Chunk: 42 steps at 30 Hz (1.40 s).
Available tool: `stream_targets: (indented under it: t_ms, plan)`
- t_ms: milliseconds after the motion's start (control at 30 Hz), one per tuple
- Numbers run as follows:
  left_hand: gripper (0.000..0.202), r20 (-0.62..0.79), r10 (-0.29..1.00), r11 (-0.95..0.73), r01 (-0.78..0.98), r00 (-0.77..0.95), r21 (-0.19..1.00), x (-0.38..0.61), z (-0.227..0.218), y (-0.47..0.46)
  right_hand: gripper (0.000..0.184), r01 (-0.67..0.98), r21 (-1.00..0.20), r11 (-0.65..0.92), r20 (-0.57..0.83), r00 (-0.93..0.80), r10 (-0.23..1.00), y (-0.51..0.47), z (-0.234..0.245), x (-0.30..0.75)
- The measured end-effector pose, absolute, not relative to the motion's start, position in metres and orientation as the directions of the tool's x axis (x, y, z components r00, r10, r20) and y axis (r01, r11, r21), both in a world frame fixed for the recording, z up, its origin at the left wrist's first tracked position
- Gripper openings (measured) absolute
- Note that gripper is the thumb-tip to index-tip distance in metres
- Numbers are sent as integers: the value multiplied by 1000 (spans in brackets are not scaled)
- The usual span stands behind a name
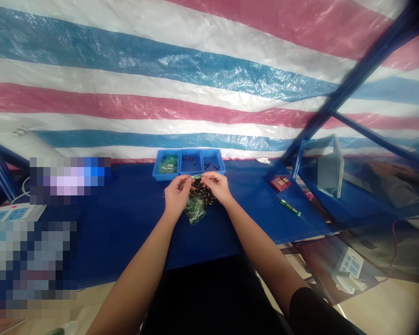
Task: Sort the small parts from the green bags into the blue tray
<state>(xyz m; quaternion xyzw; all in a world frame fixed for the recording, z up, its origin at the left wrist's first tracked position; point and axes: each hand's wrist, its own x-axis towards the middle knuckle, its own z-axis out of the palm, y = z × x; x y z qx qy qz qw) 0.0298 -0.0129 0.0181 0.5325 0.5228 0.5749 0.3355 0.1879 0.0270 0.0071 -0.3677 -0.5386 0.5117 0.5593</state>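
My left hand [178,194] and my right hand [216,185] come together over the middle of the blue table. Between their fingertips they pinch a small green-tinted plastic packet [196,177], mostly covered by the fingers. Just below lies a pile of small dark metal parts [209,196], too small to name. Clear greenish packets [196,210] with pale pieces inside rest against the front of that pile. Behind my hands stand three joined blue bins: the left bin [165,177] holds green packets, while the middle bin [191,167] and right bin [212,164] hold a few dark parts.
To the right on the blue table [251,209] lie a red box [280,183] and a green tube [289,207]. A white power strip [28,214] is at the left. Blue metal frame bars [349,79] slant down at the right, before a striped tarp [195,102].
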Motion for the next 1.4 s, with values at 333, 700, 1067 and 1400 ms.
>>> stream_targets:
  t_ms: [333,700,1067,1400]
  plan:
    - [34,310,934,-285,152,-179,946,31,22,-15,34,-182,-964,194,215,-100,972,25,10,190]
    - [25,340,920,-284,267,-196,921,28,18,-14,27,-145,-968,202,219,-108,970,26,9,192]
    - [26,347,936,-320,284,-51,904,30,20,-16,28,-171,-963,210,237,-160,958,25,12,194]
    - [35,459,880,-377,403,-127,834,27,20,-17,40,-184,-957,226,250,-114,962,29,6,192]
